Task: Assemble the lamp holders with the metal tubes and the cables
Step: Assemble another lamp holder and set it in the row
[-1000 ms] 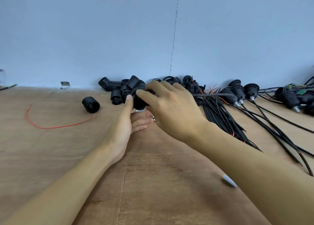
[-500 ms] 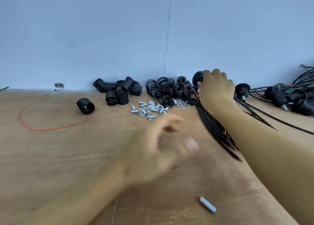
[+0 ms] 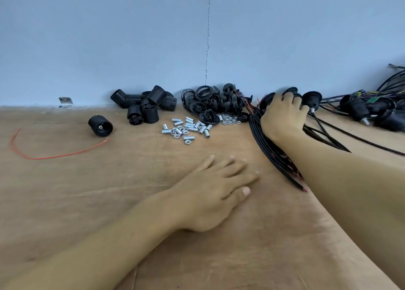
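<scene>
My left hand [image 3: 217, 191] lies flat on the wooden table [image 3: 109, 202] with its fingers spread and holds nothing. My right hand [image 3: 282, 112] reaches to the wall, its fingers curled over a black lamp holder with a cable [image 3: 290, 91]. A bundle of black cables [image 3: 268, 149] runs under my right wrist and forearm. Short metal tubes and nuts [image 3: 188, 127] lie scattered mid-table. Behind them are a heap of threaded black holder bodies [image 3: 149, 105] and a heap of black caps and rings [image 3: 213, 103]. One holder body [image 3: 100, 126] lies apart at the left.
Assembled holders with cables [image 3: 359, 110] pile up at the far right along the blue wall. A loose red wire [image 3: 54, 156] curves across the left of the table. A small metal bracket [image 3: 65, 100] sits at the wall's base.
My right hand carried a black holder from the middle to the assembled ones at the right. My left hand drew back from the pile and came down flat on the table.
</scene>
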A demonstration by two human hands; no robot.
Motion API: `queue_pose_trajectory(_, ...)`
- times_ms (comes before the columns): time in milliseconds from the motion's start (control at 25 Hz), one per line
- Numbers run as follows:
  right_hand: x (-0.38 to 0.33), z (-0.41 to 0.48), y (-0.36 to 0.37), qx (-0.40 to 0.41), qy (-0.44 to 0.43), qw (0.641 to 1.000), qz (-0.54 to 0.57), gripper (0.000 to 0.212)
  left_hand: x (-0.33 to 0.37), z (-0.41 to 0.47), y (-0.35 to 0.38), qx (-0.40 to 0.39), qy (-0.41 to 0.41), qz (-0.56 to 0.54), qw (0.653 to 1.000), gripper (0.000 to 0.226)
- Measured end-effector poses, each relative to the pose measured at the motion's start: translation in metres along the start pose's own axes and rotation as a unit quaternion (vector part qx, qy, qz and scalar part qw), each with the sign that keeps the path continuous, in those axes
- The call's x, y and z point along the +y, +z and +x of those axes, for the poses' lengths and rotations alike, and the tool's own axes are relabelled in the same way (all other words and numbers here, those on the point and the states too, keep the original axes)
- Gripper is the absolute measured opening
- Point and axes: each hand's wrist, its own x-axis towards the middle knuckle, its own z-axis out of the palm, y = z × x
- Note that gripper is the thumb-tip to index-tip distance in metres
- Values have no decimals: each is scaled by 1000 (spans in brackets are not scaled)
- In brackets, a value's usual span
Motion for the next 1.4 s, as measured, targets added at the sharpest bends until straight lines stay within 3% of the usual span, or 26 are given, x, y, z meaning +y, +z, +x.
queue_pose_trajectory(80,-3,-3,-3,6,-29,999,-31,47,-16,3,-9,5,-81,2,997,50)
queue_pose_trajectory(240,-11,-8,-11,10,-61,996,-60,54,-33,6,-6,53,-122,4,991,49)
queue_pose_trajectory(560,-24,-23,-13,-75,-55,994,60,45,-68,1,-12,95,-224,46,969,51)
queue_pose_trajectory(800,-3,-11,-6,-141,18,980,137,64,-77,2,-8,108,-203,30,973,54)
queue_pose_trajectory(920,1,6,-4,-173,47,972,153,61,-79,0,-5,125,-194,28,973,56)
queue_pose_trajectory(1080,14,22,2,-194,47,974,112,49,-74,-3,-3,238,-138,4,961,40)
queue_pose_trajectory(1200,18,21,8,-178,51,976,114,46,-69,-3,-6,266,-145,-1,953,33)
queue_pose_trajectory(1280,14,16,9,-148,51,980,123,49,-67,-6,-10,263,-168,43,949,39)
queue_pose_trajectory(1400,3,4,8,-99,-14,994,45,52,-64,-10,-18,238,-206,177,932,50)
